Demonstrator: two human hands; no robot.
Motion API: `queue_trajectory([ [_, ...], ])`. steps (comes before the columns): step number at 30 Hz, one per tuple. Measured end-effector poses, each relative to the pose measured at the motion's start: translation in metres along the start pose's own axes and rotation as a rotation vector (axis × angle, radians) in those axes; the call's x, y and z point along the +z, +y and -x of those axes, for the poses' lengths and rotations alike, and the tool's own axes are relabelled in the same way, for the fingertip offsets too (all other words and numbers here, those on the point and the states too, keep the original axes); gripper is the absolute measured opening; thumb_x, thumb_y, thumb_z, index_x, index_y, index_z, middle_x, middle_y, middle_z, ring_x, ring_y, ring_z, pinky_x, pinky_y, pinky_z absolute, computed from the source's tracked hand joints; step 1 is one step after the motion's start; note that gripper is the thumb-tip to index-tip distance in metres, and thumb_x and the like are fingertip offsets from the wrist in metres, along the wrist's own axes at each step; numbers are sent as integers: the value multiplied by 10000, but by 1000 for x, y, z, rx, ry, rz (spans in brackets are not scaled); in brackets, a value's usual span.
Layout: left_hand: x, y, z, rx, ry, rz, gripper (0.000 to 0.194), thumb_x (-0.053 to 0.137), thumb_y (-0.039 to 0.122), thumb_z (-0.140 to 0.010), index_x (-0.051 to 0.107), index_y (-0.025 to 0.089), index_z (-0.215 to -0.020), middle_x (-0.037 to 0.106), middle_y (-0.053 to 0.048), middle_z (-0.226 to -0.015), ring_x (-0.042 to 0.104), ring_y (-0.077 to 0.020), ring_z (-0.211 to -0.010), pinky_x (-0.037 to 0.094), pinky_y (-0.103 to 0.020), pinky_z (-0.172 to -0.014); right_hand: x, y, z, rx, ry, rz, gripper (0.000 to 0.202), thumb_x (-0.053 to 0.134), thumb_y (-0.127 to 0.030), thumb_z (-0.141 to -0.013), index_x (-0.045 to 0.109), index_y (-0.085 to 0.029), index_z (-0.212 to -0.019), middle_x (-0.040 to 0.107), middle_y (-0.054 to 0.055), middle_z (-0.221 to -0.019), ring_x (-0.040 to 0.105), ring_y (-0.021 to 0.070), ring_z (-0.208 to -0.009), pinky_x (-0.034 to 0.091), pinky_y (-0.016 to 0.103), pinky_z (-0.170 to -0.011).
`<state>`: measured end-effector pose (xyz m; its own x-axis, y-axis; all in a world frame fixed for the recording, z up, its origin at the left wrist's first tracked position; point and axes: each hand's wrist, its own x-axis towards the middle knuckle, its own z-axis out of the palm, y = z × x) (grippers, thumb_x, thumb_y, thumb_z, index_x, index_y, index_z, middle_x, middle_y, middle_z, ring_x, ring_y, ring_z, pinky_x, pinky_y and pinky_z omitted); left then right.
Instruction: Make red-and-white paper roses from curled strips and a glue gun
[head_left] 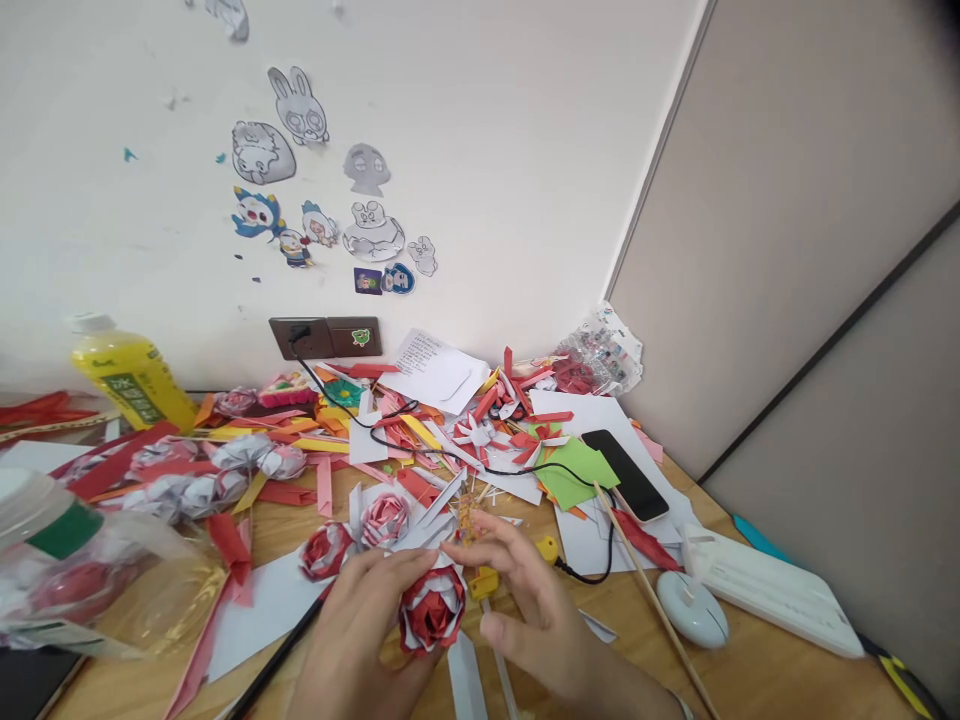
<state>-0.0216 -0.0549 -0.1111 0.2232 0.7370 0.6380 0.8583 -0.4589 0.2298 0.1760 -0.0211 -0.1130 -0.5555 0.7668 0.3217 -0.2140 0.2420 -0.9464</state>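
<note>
A red and white folded-paper rose (433,607) is in my left hand (360,635), its fingers wrapped around the side and top. My right hand (536,605) is just right of the rose, fingers curved and apart from the thumb. Its index fingertip comes close to the rose's upper edge; whether it touches I cannot tell. Partly hidden behind the right hand lies a yellow glue gun (484,583) with a pale glue stick (501,655) in line with it. Two more paper roses, one red (327,551) and one pink (385,520), rest just beyond my left hand.
Paper strips (405,430) in red, pink and yellow litter the back. A clear plastic jar (142,590) lies left, near a yellow drink bottle (131,375). At right are a phone (626,475), a wooden stick (656,600), a white mouse (691,608) and a black cable (517,470).
</note>
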Motion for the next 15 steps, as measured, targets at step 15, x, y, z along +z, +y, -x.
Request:
queue_trajectory([
  [15,2,4,0,-160,-25,112,507,658,274,-765,443,280,-1225,643,-57,-1115,628,-237,-1026,559,-338,-825,1,-12,-5,-172,50,603,642,571,-220,-785,359,-224,-1390,517,85,-1298,456,239,-1201,386,381,-1012],
])
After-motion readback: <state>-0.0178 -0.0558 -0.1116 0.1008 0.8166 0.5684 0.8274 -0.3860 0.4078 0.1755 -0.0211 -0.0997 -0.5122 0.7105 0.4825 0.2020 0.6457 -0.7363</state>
